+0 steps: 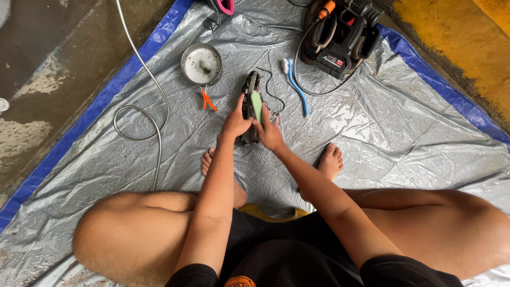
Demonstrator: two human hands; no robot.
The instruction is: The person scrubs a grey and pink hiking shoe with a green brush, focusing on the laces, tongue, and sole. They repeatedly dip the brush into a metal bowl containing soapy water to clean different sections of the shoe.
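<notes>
On the grey tarp, both hands' fingers close around a dark device.

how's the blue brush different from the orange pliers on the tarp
The blue brush is longer and slim, with pale bristles at its far end; the orange pliers are shorter, handles splayed. The brush lies right of the hands, the pliers left, by the metal bowl. Both lie untouched on the tarp.
</notes>
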